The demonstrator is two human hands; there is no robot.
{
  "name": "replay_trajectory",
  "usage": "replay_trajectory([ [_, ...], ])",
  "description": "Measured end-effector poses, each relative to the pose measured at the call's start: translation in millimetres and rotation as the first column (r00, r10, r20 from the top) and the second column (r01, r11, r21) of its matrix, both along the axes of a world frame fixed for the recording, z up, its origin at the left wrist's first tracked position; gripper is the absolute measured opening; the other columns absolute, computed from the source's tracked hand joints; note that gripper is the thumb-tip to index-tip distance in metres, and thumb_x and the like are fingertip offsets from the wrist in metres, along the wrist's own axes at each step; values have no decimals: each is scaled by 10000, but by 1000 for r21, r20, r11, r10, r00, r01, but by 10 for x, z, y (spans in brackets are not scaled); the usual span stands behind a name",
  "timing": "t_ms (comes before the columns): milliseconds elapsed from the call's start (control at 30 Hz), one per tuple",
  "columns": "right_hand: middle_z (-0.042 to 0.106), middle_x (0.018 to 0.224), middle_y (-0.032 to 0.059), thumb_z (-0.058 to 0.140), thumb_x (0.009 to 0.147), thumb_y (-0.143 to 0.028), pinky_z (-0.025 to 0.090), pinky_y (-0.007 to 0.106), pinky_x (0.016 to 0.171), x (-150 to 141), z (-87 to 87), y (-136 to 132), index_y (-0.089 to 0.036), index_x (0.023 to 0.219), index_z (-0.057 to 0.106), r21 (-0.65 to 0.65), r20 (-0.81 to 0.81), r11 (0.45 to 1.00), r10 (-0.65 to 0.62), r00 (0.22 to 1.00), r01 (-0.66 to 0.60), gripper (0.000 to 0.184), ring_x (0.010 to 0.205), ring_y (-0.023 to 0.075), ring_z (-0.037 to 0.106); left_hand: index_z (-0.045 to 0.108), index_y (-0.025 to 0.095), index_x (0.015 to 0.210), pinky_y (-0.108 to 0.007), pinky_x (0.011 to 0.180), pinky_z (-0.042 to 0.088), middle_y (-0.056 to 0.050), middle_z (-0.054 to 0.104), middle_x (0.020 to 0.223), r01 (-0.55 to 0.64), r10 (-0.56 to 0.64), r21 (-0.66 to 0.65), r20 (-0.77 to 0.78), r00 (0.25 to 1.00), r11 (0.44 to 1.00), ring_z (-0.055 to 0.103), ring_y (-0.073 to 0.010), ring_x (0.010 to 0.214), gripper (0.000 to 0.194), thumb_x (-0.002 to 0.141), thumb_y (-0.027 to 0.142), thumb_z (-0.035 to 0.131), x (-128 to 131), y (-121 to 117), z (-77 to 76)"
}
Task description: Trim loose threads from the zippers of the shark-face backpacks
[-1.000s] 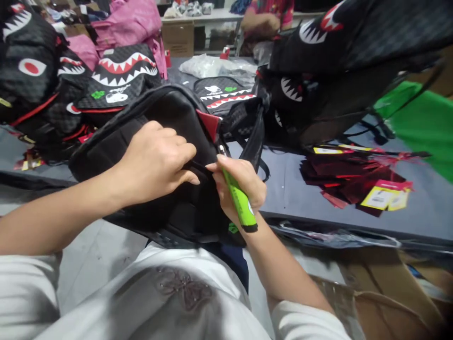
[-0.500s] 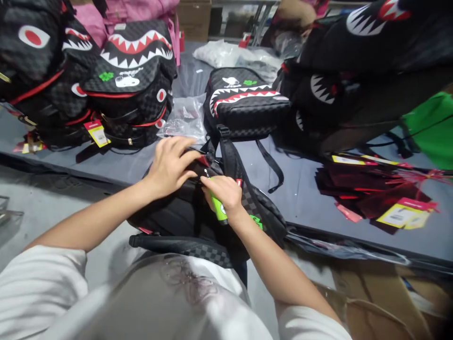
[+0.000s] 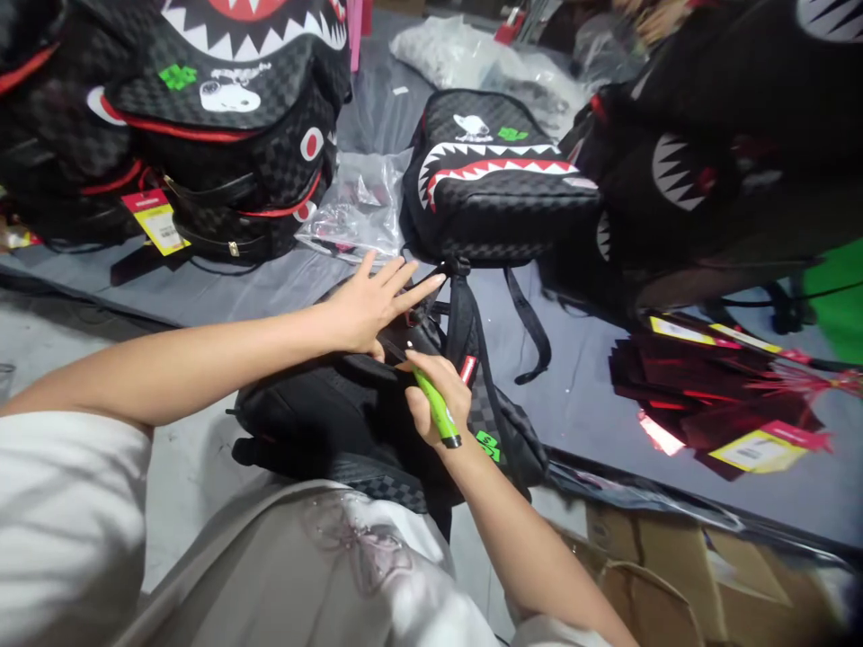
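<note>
A black checkered backpack [image 3: 337,404] lies against my body at the table's front edge, its strap side and a green print to the right. My left hand [image 3: 370,305] rests over its upper edge with the fingers spread. In my right hand [image 3: 441,386] is a slim lime-green tool with a black end [image 3: 437,409], gripped in curled fingers. Its thin pale tip points toward the bag's top edge; I cannot make out its exact kind. Just behind, a smaller checkered backpack with a shark mouth [image 3: 499,180] lies on the table.
Shark-mouth backpacks [image 3: 222,135] stand at left, and more dark bags [image 3: 707,180] crowd the right. A clear plastic bag [image 3: 364,202] lies behind my left hand. Dark red-edged pieces with tags [image 3: 707,395] lie at right. Cardboard boxes [image 3: 661,557] sit below. Another person's hands [image 3: 664,18] show at the back.
The view has shifted closer. My left hand has spread its fingers and moved right over the bag's edge. My right hand has tilted, showing more of the green tool.
</note>
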State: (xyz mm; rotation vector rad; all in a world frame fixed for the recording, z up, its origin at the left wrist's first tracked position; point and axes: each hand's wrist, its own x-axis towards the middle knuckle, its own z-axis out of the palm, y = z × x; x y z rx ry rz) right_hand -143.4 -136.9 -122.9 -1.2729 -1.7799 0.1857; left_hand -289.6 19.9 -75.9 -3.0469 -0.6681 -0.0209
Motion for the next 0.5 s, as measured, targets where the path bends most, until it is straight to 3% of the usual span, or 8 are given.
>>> replay_trajectory([
  [67, 743, 941, 68, 523, 964, -340, 584, 404, 754, 16, -6, 6, -239, 1347, 476, -85, -74, 994, -76, 994, 70, 399, 831, 239, 728, -2, 173, 1611, -629, 1167, 154, -245, 191, 1637, -37, 39, 14, -88, 995, 999, 221, -423, 1479, 1360, 634, 565, 860, 40, -32, 13],
  [167, 746, 924, 42, 611, 922, -279, 593, 351, 706, 64, 13, 10, -255, 1224, 520, -144, -40, 983, -122, 992, 115, 316, 778, 216, 735, 50, 150, 1612, -541, 1144, 269, -225, 299, 1599, -86, 85, 1, -111, 990, 996, 359, -383, 1402, 1201, 739, 473, 809, 101, -60, 37],
  [300, 755, 964, 52, 666, 893, -211, 597, 353, 781, 165, 189, 61, -246, 1083, 641, -143, 107, 989, -15, 994, 30, 194, 848, 211, 728, 210, 95, 1580, -504, 1134, 295, -206, 403, 1538, -75, 73, -27, -88, 993, 997, 401, -362, 1359, 958, 828, 386, 728, 115, -61, 75],
  [400, 761, 1039, 67, 669, 907, -237, 592, 368, 838, 205, 402, 125, -234, 1138, 674, -302, 93, 951, 94, 991, -62, 231, 927, 213, 721, 262, 97, 1561, -499, 1125, 313, -208, 386, 1553, -79, 74, -50, -92, 993, 996, 391, -363, 1370, 905, 831, 358, 729, 96, -35, 123],
  [500, 755, 1114, 76, 645, 937, -339, 573, 399, 893, 188, 558, 181, -223, 1160, 690, -457, 82, 884, 155, 985, -101, 255, 1014, 230, 705, 291, 162, 1555, -534, 1133, 295, -184, 265, 1631, -125, 111, -89, -142, 984, 988, 258, -392, 1461, 892, 812, 352, 746, 57, 9, 176],
])
